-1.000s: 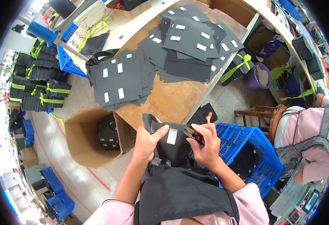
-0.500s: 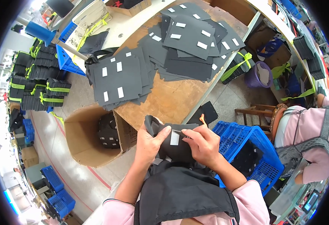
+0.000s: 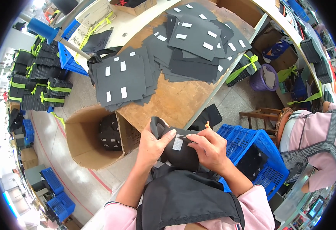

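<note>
My left hand (image 3: 152, 144) is closed on a dark grey fabric piece (image 3: 180, 157), its thumb pressing the folded upper edge. A white rectangular patch (image 3: 177, 143) shows on the piece between my hands. Slim metal tweezers (image 3: 182, 136) are pinched in my right hand (image 3: 210, 147), their tips against the fabric at the patch's top edge. An orange tie (image 3: 207, 124) sticks up behind that hand. The lower part of the piece hangs against my black apron (image 3: 187, 199).
Flat dark pieces with white patches (image 3: 122, 78) lie stacked on the wooden table (image 3: 172, 103). A cardboard box (image 3: 79, 142) stands at left, a blue crate (image 3: 267, 153) at right. Beyond the crate sits a person in pink (image 3: 310, 130), near a purple basket (image 3: 262, 82).
The white patch has tilted slightly as the fabric turned between my hands. Both hands keep their hold, and the tweezers stay at the patch's top edge.
</note>
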Demonstrator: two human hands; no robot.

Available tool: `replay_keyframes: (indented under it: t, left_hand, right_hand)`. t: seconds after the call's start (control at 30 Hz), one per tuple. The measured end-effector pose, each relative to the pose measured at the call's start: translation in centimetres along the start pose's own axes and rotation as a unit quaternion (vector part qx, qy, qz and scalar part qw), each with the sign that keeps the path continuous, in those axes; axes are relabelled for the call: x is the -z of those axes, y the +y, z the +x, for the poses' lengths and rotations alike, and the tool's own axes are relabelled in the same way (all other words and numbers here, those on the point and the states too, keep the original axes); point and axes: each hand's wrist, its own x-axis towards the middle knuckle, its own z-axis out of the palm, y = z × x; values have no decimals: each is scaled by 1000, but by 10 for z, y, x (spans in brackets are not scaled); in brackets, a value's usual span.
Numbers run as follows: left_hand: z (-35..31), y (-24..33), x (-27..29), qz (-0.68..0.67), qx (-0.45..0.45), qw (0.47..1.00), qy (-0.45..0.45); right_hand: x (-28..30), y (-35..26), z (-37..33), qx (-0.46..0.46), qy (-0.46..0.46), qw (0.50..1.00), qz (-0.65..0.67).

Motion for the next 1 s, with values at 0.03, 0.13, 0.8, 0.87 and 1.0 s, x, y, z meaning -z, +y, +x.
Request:
replay_keyframes:
  t: [0.03, 0.13, 0.8, 0.87, 1.0]
  left_hand:
    - [0, 1, 0, -4, 8, 1000, -8]
    - [0, 3, -1, -14, 17, 1000, -17]
    - [4, 4, 4, -48, 75, 996, -24]
    - [4, 2, 9, -52, 80, 991, -90]
    - [-1, 4, 12, 59, -31, 991, -116]
  right_hand:
    - [0, 0, -1, 0, -4, 1000, -3]
    - [-3, 3, -3, -18, 32, 999, 20]
    - [-3, 7, -4, -56, 47, 996, 59]
    - [0, 6, 0, -139, -1, 984, 108]
    - [-1, 27, 0, -189, -124, 960, 167]
